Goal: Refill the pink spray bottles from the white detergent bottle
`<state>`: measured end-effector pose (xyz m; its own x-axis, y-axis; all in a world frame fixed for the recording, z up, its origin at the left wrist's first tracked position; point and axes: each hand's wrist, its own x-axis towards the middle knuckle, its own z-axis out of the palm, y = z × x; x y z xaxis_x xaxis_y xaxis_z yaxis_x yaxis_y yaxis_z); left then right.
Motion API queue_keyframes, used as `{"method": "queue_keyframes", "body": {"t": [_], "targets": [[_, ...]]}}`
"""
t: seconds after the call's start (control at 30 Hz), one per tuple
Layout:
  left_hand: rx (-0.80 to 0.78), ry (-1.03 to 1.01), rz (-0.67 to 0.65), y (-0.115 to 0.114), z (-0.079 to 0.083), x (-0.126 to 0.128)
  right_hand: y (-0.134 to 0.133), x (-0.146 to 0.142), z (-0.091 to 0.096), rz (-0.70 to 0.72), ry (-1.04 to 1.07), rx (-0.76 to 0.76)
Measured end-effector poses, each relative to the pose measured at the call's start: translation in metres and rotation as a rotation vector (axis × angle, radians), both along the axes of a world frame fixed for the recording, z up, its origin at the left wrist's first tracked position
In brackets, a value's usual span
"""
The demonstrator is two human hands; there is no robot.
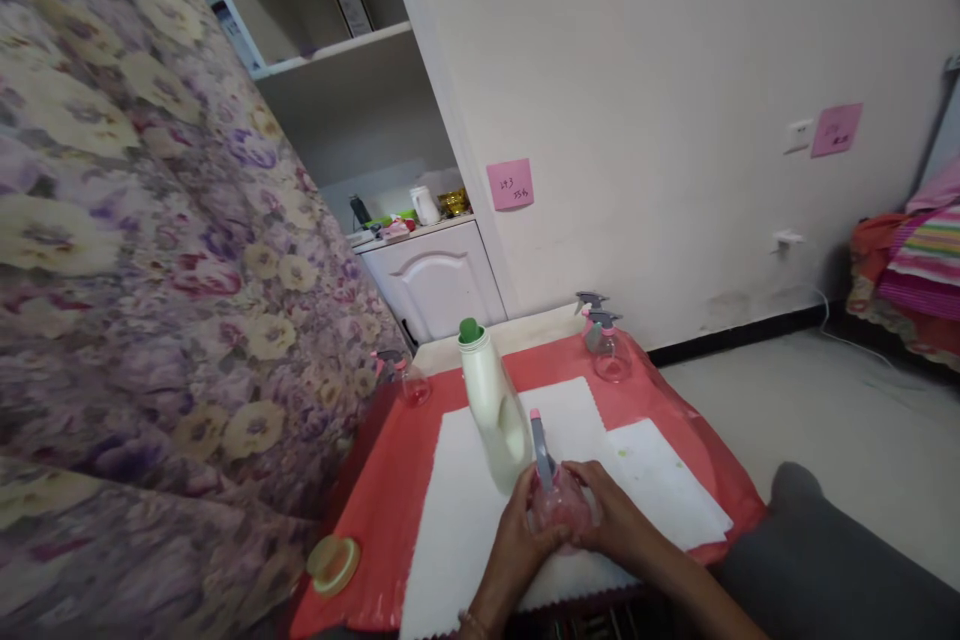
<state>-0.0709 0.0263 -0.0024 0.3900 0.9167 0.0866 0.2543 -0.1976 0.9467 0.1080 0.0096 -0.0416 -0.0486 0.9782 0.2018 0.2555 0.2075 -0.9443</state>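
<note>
Between my two hands is a clear spray bottle (564,505) with a grey and pink trigger head, upright near the table's front edge. My left hand (521,532) wraps its left side, and my right hand (606,510) grips it from the right. Just beyond stands a large pale green jug (489,400) with a handle and a green piece at its open mouth. White cloths lie under the jug and the spray bottle.
More spray bottles stand at the back right (612,360) and back left (412,385) of the red-covered table (397,480). A yellowish cap (334,565) lies front left. A flowered curtain (187,270) hangs on the left; a white cabinet (442,280) stands behind.
</note>
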Motion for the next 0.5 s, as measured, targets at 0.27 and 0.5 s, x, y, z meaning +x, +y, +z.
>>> {"method": "queue_keyframes", "body": {"t": [0.27, 0.5], "targets": [[0.17, 0.228, 0.188, -0.011, 0.001, 0.012, -0.007, 0.006, 0.003, 0.108, -0.004, 0.109], [0.095, 0.106, 0.221, -0.017, -0.014, 0.017, -0.013, 0.008, 0.003, 0.087, 0.004, 0.118]]}}
